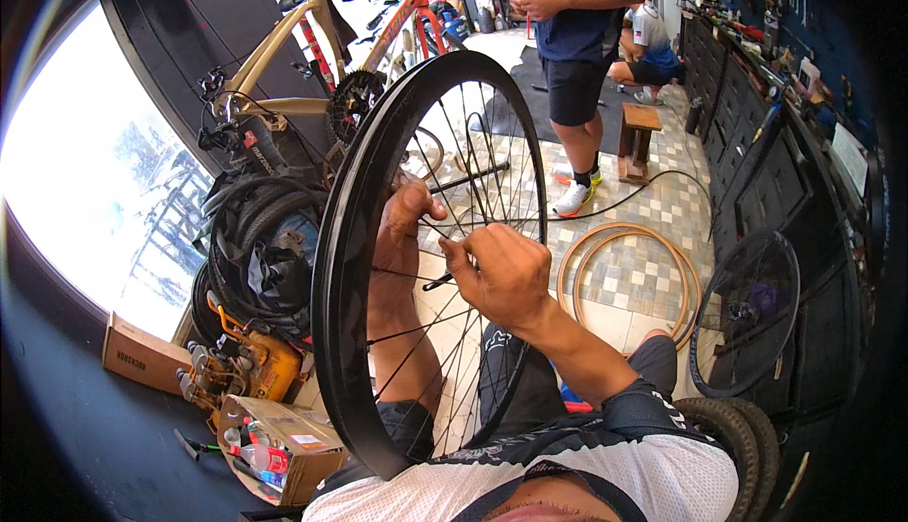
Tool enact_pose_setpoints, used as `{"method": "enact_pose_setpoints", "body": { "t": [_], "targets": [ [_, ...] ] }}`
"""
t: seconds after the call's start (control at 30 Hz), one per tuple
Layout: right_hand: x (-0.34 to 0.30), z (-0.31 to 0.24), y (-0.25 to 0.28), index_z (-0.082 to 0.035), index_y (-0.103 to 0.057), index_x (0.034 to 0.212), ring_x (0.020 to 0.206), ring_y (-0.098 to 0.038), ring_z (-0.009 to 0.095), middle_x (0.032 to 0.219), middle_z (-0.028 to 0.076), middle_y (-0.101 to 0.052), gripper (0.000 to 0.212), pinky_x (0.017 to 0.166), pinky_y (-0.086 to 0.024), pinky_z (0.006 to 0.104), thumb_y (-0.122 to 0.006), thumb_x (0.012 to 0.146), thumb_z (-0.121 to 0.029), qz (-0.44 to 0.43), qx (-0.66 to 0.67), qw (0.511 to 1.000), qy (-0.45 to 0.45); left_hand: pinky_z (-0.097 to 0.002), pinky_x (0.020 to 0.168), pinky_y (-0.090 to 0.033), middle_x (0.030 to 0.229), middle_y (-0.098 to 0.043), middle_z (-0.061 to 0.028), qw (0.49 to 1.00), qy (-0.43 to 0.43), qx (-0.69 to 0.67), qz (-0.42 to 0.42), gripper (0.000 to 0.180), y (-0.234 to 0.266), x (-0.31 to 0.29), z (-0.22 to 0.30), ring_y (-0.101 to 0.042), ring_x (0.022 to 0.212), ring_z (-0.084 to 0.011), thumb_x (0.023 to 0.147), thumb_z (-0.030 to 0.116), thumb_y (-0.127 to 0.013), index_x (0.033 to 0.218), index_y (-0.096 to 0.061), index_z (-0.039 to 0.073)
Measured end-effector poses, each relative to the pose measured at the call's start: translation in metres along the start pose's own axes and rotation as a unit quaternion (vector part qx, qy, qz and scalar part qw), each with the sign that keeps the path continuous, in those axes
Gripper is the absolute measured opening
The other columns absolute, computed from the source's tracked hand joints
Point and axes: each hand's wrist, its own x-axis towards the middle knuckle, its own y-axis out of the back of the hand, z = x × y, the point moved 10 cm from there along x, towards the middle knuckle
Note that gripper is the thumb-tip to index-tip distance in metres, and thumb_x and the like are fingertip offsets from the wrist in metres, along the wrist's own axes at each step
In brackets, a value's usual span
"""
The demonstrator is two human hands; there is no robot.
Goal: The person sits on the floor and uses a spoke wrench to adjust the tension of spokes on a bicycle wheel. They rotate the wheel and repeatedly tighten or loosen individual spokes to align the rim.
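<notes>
A black deep-rimmed bicycle wheel (345,238) stands upright in front of me, its lower edge close to my chest. Thin black spokes (473,177) run across it to the hub, which my hands mostly hide. Through the spokes, behind the near side of the rim, shows my left hand (407,210) with its fingers curled; what they grip is hidden. My right hand (503,269) is closed in a pinch, thumb and forefinger on a thin dark spoke between the two hands. The fingertips of both hands are only a short way apart.
A tan and orange bicycle (284,59) stands at the back left above piled tyres (251,219). An open cardboard box (317,470) is near left. Two tan hoops (577,276) lie on the tiles; another wheel (705,333) leans on dark cabinets. One person (577,40) stands ahead, another (653,40) crouches.
</notes>
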Motion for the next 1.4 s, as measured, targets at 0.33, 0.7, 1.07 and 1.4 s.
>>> {"method": "enact_pose_setpoints", "body": {
  "t": [0.33, 0.7, 1.07, 1.4],
  "targets": [
    [-0.006, -0.012, 0.001, -0.009, -0.053, 0.075, 0.053, -0.055, 0.025, 0.065, 0.006, -0.049, 0.03, 0.047, -0.043, 0.038, -0.074, 0.093, -0.018, 0.005, -0.006, 0.999, 0.037, -0.0389, 0.089, -0.053, 0.111, -0.061, -0.0062, 1.0, 0.005, -0.009, -0.016, 0.025, -0.003, -0.009, 0.012, -0.062, 0.097, -0.0176, 0.108, 0.022, -0.062, 0.126, -0.061, 0.004],
    [-0.008, -0.007, 0.002, -0.009, -0.051, 0.074, 0.052, -0.054, 0.024, 0.064, 0.006, -0.047, 0.031, 0.046, -0.042, 0.0376, -0.074, 0.093, -0.018, 0.025, -0.009, 0.999, 0.035, -0.037, 0.084, -0.049, 0.109, -0.058, -0.0084, 0.997, -0.072, 0.029, -0.008, 0.023, -0.027, 0.001, 0.025, -0.058, 0.095, -0.0189, 0.107, 0.018, -0.063, 0.119, -0.064, -0.002],
    [-0.009, -0.005, -0.001, -0.009, -0.051, 0.075, 0.053, -0.056, 0.022, 0.065, 0.005, -0.048, 0.032, 0.046, -0.043, 0.037, -0.075, 0.093, -0.021, 0.027, 0.01, 0.999, 0.026, -0.0354, 0.083, -0.057, 0.115, -0.059, -0.0094, 0.999, 0.011, 0.006, -0.039, 0.035, 0.001, -0.01, 0.006, -0.065, 0.098, -0.0213, 0.11, 0.028, -0.058, 0.132, -0.06, 0.001],
    [-0.004, -0.015, -0.005, -0.01, -0.052, 0.075, 0.053, -0.056, 0.022, 0.067, 0.005, -0.049, 0.033, 0.046, -0.043, 0.0364, -0.075, 0.094, -0.023, 0.006, -0.008, 0.999, 0.038, -0.0391, 0.089, -0.061, 0.124, -0.06, -0.0155, 0.995, -0.004, 0.04, -0.091, 0.04, -0.022, -0.005, 0.022, -0.066, 0.105, -0.0217, 0.103, 0.024, -0.07, 0.132, -0.059, -0.002]
  ]
}}
